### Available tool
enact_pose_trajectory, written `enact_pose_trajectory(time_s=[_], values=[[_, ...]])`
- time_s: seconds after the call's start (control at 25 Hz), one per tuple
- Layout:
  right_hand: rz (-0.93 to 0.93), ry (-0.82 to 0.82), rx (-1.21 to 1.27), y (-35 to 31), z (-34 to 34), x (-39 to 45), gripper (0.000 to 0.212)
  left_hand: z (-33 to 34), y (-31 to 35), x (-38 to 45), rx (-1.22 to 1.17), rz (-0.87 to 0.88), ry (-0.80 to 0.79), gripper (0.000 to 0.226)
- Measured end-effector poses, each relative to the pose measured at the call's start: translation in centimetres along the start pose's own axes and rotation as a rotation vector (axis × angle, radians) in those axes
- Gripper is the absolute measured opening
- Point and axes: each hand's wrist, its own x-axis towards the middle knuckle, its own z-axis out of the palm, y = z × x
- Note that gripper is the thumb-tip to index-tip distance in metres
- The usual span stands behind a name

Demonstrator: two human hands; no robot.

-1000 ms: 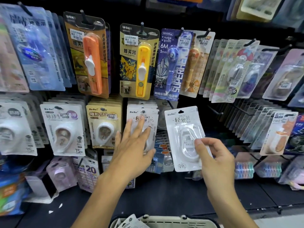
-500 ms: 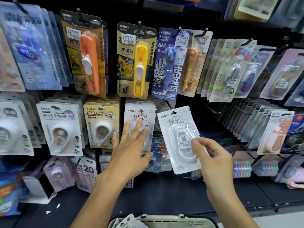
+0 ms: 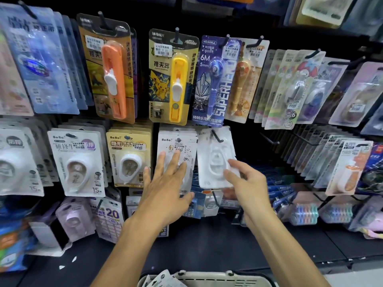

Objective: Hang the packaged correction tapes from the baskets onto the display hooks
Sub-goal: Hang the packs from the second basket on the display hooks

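My right hand [image 3: 246, 183] pinches the lower right edge of a white packaged correction tape [image 3: 213, 160], blurred by motion. Its top sits at a black display hook [image 3: 217, 137], whose tip shows in front of the card. My left hand [image 3: 165, 183] presses with straight, spread fingers on the neighbouring stack of white BoBo correction tapes [image 3: 177, 146], which hangs just left of that hook. A grey basket [image 3: 209, 280] sits at the bottom edge, with more white packages [image 3: 160, 279] in it.
Full hooks surround the spot: yellow-card tapes [image 3: 128, 156] and white ones [image 3: 76, 162] to the left, clip pushers [image 3: 174, 77] and pen-shaped tapes [image 3: 215, 79] above. Bare hooks [image 3: 269, 139] stick out to the right. A dark shelf [image 3: 207, 245] lies below.
My right hand has carried the white package up and back, from in front of the display onto the hook beside the BoBo stack. My left hand stays pressed on that stack.
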Motion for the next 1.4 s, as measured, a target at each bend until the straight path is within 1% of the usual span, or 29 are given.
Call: enact_pose_trajectory(time_s=[0.08,0.12,0.16,0.24,0.32,0.36,0.4,0.44,0.52,0.56,0.6,0.64,0.72,0.76,0.8,0.84,0.88,0.92,0.96,1.04,1.08,1.12,1.16,1.2,1.24,1.28,1.32,1.36,1.4], values=[[0.112,-0.163,0.091,0.0,1.1,1.6,0.052,0.0,0.1,-0.4,-0.016,0.011,0.009,0.081],[0.117,-0.206,0.073,0.5,1.2,2.0,0.058,-0.1,0.2,-0.8,-0.025,0.013,0.02,0.08],[0.095,-0.219,-0.002,1.6,1.0,2.0,0.058,-0.3,0.2,-1.2,-0.032,0.015,0.028,0.08],[0.103,-0.252,-0.156,5.4,0.2,0.5,0.048,-0.5,0.2,-1.9,-0.016,0.026,0.032,0.079],[0.21,-0.321,-0.201,10.8,-1.1,-2.7,0.031,0.0,-0.1,-2.4,0.008,0.051,0.019,0.079],[0.274,-0.352,-0.284,13.9,-1.7,-4.9,0.024,0.7,-0.6,-3.0,0.005,0.053,-0.017,0.079],[0.277,-0.396,-0.459,16.9,-2.1,-7.1,0.021,1.8,-1.2,-3.8,0.002,0.054,-0.08,0.077],[0.232,-0.484,-0.698,19.8,-2.5,-9.2,0.023,3.0,-1.8,-4.8,0.01,0.061,-0.18,0.075],[0.136,-0.785,-1.126,24.3,-2.7,-13.4,0.035,6.0,-3.1,-7.7,0.1,0.104,-0.485,0.069],[0.067,-0.95,-1.254,25.8,-2.6,-15.3,0.042,7.5,-3.7,-9.4,0.171,0.127,-0.658,0.065],[-0.029,-1.083,-1.328,27.2,-2.4,-17.0,0.048,9.0,-4.5,-11.1,0.23,0.137,-0.804,0.061],[-0.136,-1.167,-1.371,28.0,-2.2,-18.3,0.054,10.3,-5.3,-12.6,0.261,0.12,-0.915,0.057],[-0.331,-1.227,-1.388,29.2,-0.8,-20.4,0.071,12.5,-7.0,-14.9,0.27,0.042,-1.04,0.052],[-0.386,-1.227,-1.349,29.6,0.2,-21.1,0.082,13.3,-7.7,-15.4,0.271,0.001,-1.058,0.05],[-0.4,-1.223,-1.301,29.8,1.7,-21.5,0.092,13.6,-8.2,-15.7,0.264,-0.045,-1.051,0.048],[-0.365,-1.226,-1.26,29.6,3.4,-21.7,0.099,13.8,-8.8,-15.7,0.247,-0.094,-1.02,0.045],[-0.317,-1.238,-1.237,29.5,4.9,-21.9,0.101,13.9,-9.2,-15.6,0.223,-0.142,-0.988,0.043],[-0.306,-1.236,-1.243,29.5,6.3,-22.1,0.097,13.9,-9.7,-15.4,0.206,-0.176,-0.96,0.041],[-0.342,-1.199,-1.269,29.8,7.2,-22.1,0.087,13.9,-10.2,-15.1,0.195,-0.204,-0.943,0.039],[-0.487,-1.104,-1.356,29.7,7.0,-21.6,0.061,13.9,-10.8,-14.8,0.193,-0.264,-0.925,0.032],[-0.531,-1.101,-1.359,29.4,6.2,-20.9,0.048,14.0,-11.1,-14.6,0.2,-0.301,-0.904,0.027],[-0.524,-1.076,-1.294,29.1,5.2,-19.9,0.033,14.1,-11.2,-14.4,0.19,-0.355,-0.833,0.023],[-0.466,-0.987,-1.14,28.2,4.1,-18.7,0.016,13.9,-11.4,-13.9,0.122,-0.428,-0.702,0.018],[-0.352,-0.843,-0.986,27.1,3.2,-17.5,0.006,13.7,-11.4,-13.3,-0.082,-0.55,-0.504,0.017],[-0.248,-0.616,-0.826,26.0,2.7,-16.3,0.022,13.4,-10.9,-12.9,-0.378,-0.669,-0.283,0.026],[-0.206,-0.374,-0.692,25.0,2.4,-15.4,0.034,13.2,-10.5,-12.6,-0.66,-0.736,-0.113,0.034],[-0.207,-0.201,-0.585,24.3,2.7,-14.7,0.04,12.8,-9.9,-12.2,-0.872,-0.735,-0.084,0.037],[-0.206,-0.15,-0.515,23.1,3.5,-14.4,0.041,12.6,-9.2,-12.0,-0.988,-0.691,-0.202,0.039],[-0.184,-0.196,-0.398,22.2,4.8,-14.4,0.035,12.6,-8.3,-12.2,-1.08,-0.636,-0.378,0.045]])
